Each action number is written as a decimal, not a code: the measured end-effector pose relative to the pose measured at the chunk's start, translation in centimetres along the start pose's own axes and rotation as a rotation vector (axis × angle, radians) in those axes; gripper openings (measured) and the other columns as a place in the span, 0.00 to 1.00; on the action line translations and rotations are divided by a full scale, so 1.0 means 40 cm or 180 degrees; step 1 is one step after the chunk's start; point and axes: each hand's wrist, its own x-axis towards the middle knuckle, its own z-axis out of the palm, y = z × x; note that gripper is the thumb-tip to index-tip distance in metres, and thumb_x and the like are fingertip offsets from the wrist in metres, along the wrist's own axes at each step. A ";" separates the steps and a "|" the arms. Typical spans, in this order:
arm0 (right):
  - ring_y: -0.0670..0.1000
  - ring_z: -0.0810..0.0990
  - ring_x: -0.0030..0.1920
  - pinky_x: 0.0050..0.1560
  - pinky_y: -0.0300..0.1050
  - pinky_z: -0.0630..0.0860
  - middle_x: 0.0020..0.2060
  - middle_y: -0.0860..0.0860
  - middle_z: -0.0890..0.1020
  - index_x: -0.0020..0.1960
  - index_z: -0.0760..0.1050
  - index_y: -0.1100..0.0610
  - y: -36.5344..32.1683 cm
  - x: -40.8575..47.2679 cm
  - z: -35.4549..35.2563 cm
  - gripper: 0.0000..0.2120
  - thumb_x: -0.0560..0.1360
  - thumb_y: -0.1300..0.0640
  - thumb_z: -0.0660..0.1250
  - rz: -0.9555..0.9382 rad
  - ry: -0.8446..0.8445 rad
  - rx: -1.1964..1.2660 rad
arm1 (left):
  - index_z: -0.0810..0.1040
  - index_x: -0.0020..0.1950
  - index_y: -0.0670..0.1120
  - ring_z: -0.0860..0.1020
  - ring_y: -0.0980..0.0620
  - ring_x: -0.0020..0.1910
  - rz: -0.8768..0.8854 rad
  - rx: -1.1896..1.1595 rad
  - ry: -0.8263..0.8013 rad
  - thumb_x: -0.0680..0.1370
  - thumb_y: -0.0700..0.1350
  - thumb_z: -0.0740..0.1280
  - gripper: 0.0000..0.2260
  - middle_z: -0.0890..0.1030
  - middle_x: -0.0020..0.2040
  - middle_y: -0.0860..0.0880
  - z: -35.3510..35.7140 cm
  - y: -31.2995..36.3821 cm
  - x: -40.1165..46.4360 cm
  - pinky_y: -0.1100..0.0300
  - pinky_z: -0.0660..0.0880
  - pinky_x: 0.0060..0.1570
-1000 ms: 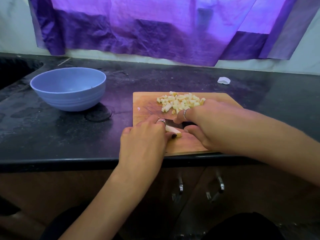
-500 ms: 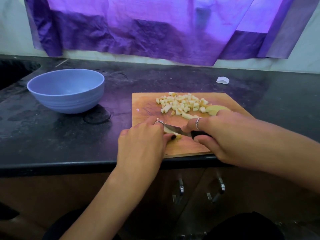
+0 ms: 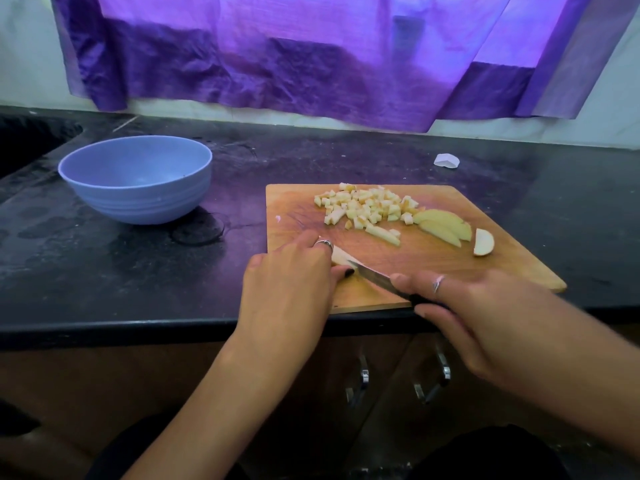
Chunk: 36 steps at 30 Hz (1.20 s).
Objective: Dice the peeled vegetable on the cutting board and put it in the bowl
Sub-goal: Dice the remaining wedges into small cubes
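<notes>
Both hands work at the near edge of the wooden cutting board [image 3: 433, 265]: the left hand [image 3: 291, 282] pins a pale vegetable slice [image 3: 341, 257] under curled fingers, and the right hand [image 3: 485, 317] grips a dark-handled knife [image 3: 377, 280], blade angled against that slice. Diced cubes [image 3: 367, 207] and more uncut slices [image 3: 446, 225] lie farther back. A blue bowl [image 3: 138, 199] sits on the desk [image 3: 104, 271], left of the board.

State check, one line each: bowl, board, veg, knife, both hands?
bowl: upright, holds no dice, left of the board
cutting board: flat on the counter
diced pile: on the board's far side
slices: uncut, right of the pile
piece: held under the left hand, knife at it
knife: gripped by the right hand
</notes>
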 end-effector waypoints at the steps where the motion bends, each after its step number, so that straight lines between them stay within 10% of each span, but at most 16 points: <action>1: 0.48 0.77 0.44 0.40 0.43 0.71 0.47 0.45 0.78 0.72 0.54 0.39 -0.042 -0.040 -0.027 0.19 0.81 0.46 0.46 0.0041 -0.0149 0.0011 | 0.72 0.56 0.52 0.76 0.50 0.54 -0.0018 0.0041 -0.0009 0.80 0.61 0.53 0.16 0.73 0.56 0.55 -0.002 -0.001 0.000 0.58 0.61 0.40; 7: 0.47 0.76 0.43 0.40 0.43 0.74 0.46 0.43 0.77 0.74 0.40 0.35 -0.012 -0.020 -0.008 0.26 0.82 0.47 0.49 0.0134 -0.0273 -0.0349 | 0.72 0.59 0.52 0.76 0.50 0.54 -0.0033 0.0069 -0.0087 0.80 0.62 0.53 0.18 0.73 0.58 0.55 -0.004 0.000 -0.003 0.58 0.61 0.41; 10: 0.46 0.71 0.26 0.23 0.40 0.66 0.30 0.43 0.74 0.70 0.62 0.36 0.005 -0.007 -0.003 0.31 0.72 0.51 0.71 0.0162 -0.0106 -0.0461 | 0.71 0.61 0.53 0.75 0.50 0.55 0.0003 0.0016 -0.0117 0.80 0.61 0.52 0.18 0.72 0.60 0.56 -0.003 -0.003 -0.002 0.60 0.61 0.42; 15: 0.46 0.78 0.43 0.43 0.42 0.76 0.44 0.43 0.80 0.70 0.44 0.31 0.004 -0.011 0.028 0.22 0.77 0.39 0.40 0.0154 0.0369 -0.0057 | 0.71 0.63 0.55 0.75 0.53 0.55 0.0028 -0.0042 -0.0048 0.80 0.61 0.50 0.18 0.72 0.60 0.57 -0.001 -0.011 -0.007 0.61 0.59 0.42; 20: 0.42 0.78 0.51 0.46 0.42 0.77 0.51 0.34 0.80 0.63 0.47 0.21 0.043 -0.019 -0.016 0.21 0.71 0.33 0.39 0.0177 0.0233 0.0323 | 0.71 0.61 0.55 0.75 0.53 0.53 0.0086 -0.0076 0.0047 0.81 0.60 0.50 0.17 0.72 0.59 0.57 0.009 -0.010 -0.005 0.62 0.59 0.42; 24: 0.32 0.76 0.39 0.35 0.35 0.76 0.43 0.28 0.79 0.62 0.62 0.22 0.066 -0.028 -0.046 0.17 0.74 0.33 0.47 0.0246 0.0027 0.0661 | 0.71 0.62 0.55 0.74 0.55 0.54 0.0093 -0.0224 0.0153 0.81 0.60 0.50 0.17 0.72 0.60 0.58 0.019 -0.012 -0.002 0.63 0.60 0.45; 36: 0.45 0.77 0.37 0.37 0.43 0.73 0.37 0.44 0.82 0.57 0.76 0.39 0.017 0.020 0.010 0.19 0.74 0.37 0.51 0.0378 0.0281 0.1244 | 0.77 0.57 0.52 0.77 0.51 0.50 0.0117 -0.0532 0.0428 0.80 0.57 0.58 0.15 0.77 0.54 0.56 0.041 -0.018 -0.006 0.60 0.61 0.44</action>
